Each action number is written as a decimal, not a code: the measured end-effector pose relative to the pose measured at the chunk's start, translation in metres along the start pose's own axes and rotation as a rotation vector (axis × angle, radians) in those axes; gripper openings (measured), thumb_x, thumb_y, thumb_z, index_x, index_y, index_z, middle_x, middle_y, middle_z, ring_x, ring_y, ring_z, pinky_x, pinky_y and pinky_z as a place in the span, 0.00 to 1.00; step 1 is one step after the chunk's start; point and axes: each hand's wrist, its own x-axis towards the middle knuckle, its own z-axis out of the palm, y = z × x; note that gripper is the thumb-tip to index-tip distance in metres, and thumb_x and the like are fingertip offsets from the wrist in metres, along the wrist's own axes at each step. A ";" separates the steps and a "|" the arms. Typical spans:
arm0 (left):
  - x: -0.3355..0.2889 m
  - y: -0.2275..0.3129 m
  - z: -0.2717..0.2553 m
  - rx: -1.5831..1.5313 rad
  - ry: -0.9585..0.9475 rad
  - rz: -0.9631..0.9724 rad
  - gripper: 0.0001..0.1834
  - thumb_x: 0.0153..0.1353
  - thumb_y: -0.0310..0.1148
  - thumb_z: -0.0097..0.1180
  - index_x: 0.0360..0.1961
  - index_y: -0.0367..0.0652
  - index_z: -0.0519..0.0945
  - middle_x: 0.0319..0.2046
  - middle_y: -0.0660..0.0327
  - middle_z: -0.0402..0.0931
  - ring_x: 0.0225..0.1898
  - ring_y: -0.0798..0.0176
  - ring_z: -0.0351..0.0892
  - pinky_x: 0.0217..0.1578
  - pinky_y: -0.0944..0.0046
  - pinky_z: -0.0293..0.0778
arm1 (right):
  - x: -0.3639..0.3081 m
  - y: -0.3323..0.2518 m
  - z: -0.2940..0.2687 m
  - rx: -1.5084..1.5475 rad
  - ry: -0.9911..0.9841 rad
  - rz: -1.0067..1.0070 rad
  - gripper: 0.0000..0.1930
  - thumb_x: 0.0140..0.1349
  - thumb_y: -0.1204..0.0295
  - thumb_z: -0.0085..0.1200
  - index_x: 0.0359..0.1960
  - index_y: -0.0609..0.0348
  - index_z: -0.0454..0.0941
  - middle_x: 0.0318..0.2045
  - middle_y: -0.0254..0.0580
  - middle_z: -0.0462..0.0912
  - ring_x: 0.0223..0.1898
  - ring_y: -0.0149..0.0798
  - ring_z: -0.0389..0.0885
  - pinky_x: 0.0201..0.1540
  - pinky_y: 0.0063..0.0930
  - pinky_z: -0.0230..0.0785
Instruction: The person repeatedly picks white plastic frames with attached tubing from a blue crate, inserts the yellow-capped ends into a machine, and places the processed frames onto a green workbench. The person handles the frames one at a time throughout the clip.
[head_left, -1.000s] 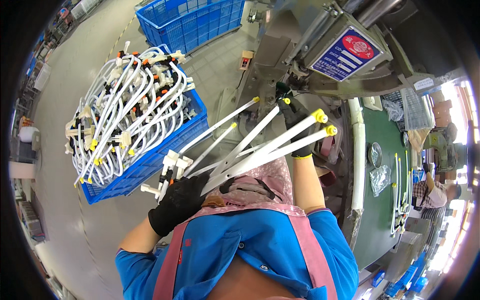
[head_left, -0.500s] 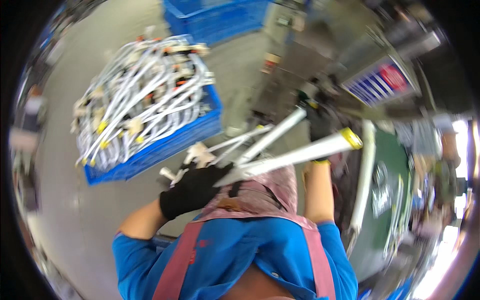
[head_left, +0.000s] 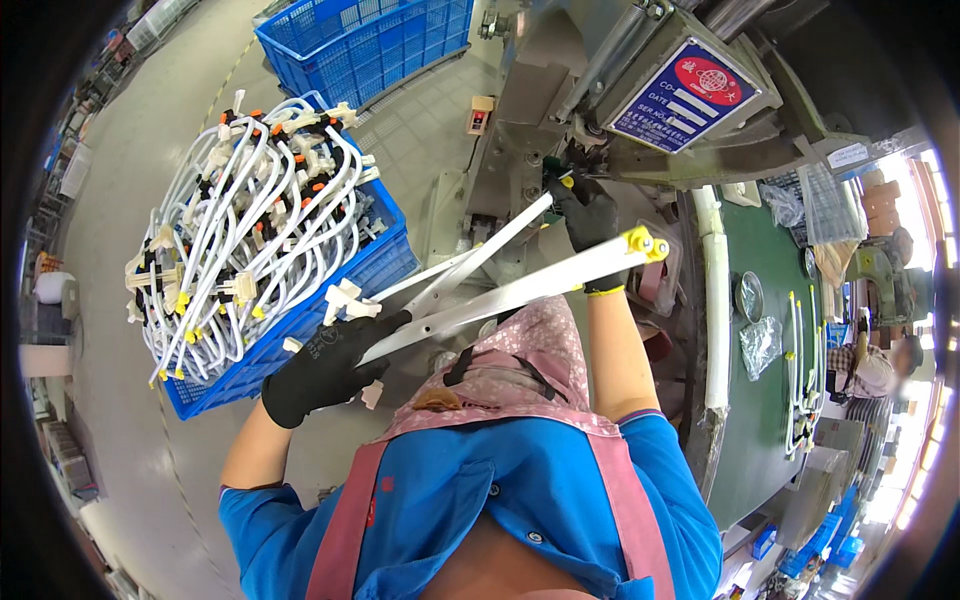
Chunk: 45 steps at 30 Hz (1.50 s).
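A white tubular frame (head_left: 510, 287) with yellow end fittings runs slantwise across my front, its tubes spreading apart toward the right. My left hand (head_left: 325, 368), in a black glove, is closed round its left end, where cream plastic fittings (head_left: 350, 300) stick out beside the fingers. My right hand (head_left: 588, 215), gloved in black too, grips the upper end of one thinner tube close under the machine (head_left: 520, 130). The thicker tube passes below that hand, its yellow end (head_left: 645, 245) pointing right. My right fingertips are partly hidden against the dark machine parts.
At the left, a blue crate (head_left: 300, 345) is heaped with bent white tubes (head_left: 240, 210). Another blue crate (head_left: 370, 45) stands at the back. A machine sign (head_left: 685, 95) overhangs on the right, beside a green-topped bench (head_left: 745, 400). A person (head_left: 868, 365) is at the far right.
The view has turned, so the machine and sign appear further up and left. Both hands keep hold of the frame and appear further left; blur has gone.
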 end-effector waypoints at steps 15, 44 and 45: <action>0.003 -0.021 -0.018 -0.171 -0.081 -0.093 0.34 0.59 0.43 0.60 0.65 0.49 0.65 0.49 0.53 0.77 0.43 0.58 0.78 0.46 0.63 0.72 | 0.011 0.011 0.002 -0.074 0.002 -0.196 0.20 0.53 0.56 0.61 0.37 0.61 0.82 0.30 0.54 0.83 0.31 0.52 0.82 0.37 0.39 0.73; 0.000 -0.027 0.038 -0.191 -0.039 -0.044 0.31 0.59 0.31 0.57 0.64 0.47 0.66 0.37 0.51 0.80 0.34 0.57 0.80 0.39 0.60 0.74 | 0.026 0.099 0.049 0.159 -0.315 -0.241 0.11 0.61 0.66 0.50 0.38 0.62 0.74 0.27 0.49 0.80 0.29 0.48 0.80 0.31 0.33 0.70; 0.000 -0.028 0.040 -0.106 -0.007 0.016 0.30 0.59 0.30 0.58 0.64 0.44 0.66 0.33 0.53 0.80 0.34 0.58 0.82 0.39 0.61 0.75 | 0.023 0.094 0.049 0.280 -0.312 -0.109 0.12 0.61 0.65 0.50 0.38 0.62 0.75 0.26 0.48 0.80 0.28 0.46 0.80 0.31 0.32 0.70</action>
